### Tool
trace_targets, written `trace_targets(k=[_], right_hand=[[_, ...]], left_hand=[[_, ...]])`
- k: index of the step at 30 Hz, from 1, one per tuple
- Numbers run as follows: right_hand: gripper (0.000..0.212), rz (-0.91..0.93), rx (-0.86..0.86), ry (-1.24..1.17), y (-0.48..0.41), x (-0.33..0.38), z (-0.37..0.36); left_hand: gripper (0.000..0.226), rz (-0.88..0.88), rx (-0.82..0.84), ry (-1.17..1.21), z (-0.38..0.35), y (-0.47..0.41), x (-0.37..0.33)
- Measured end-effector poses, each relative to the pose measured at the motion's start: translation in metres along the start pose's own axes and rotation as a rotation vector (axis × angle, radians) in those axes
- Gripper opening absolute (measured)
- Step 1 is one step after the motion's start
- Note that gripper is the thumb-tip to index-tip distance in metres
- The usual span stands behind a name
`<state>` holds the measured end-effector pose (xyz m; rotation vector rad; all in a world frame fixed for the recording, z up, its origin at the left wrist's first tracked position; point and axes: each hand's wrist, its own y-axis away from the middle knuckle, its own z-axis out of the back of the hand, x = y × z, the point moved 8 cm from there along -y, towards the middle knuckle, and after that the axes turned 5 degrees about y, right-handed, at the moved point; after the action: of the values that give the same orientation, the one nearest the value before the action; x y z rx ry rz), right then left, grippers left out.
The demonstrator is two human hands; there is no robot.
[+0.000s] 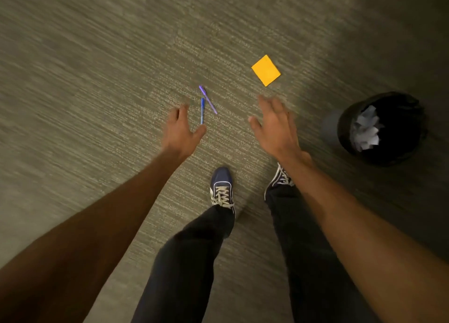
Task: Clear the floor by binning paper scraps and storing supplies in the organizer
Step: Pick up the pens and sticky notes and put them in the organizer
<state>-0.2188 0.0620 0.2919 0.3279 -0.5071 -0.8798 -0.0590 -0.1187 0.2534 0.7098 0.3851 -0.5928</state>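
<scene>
Two pens lie on the carpet ahead of me: a blue pen [202, 110] pointing away from me and a purple pen [208, 99] slanted beside it, their far ends close together. An orange sticky-note pad [265, 70] lies farther off to the right. My left hand [181, 129] hovers just left of the blue pen, fingers spread, holding nothing. My right hand [274, 123] is stretched out below the orange pad, fingers apart and empty. A black bin [401, 109] at the right holds crumpled white paper scraps [366, 130].
Grey-brown carpet [97, 79] covers all the floor in view. My two feet in dark blue sneakers [222, 188] stand just behind the pens. The organizer is not in view.
</scene>
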Motion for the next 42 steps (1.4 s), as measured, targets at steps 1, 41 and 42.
trace_targets(k=[1, 41, 42], right_hand=[[0.058, 0.009, 0.0, -0.003, -0.015, -0.005, -0.021], [0.061, 0.018, -0.178, 0.123, -0.274, -0.143, -0.184], [0.061, -0.01, -0.195, 0.137, -0.281, -0.148, -0.184]], left_hand=[[0.077, 0.033, 0.011, 0.02, -0.019, -0.018, 0.017], [0.039, 0.412, -0.33, 0.167, -0.205, -0.238, 0.111], [0.036, 0.365, -0.354, 0.195, -0.202, -0.237, 0.105]])
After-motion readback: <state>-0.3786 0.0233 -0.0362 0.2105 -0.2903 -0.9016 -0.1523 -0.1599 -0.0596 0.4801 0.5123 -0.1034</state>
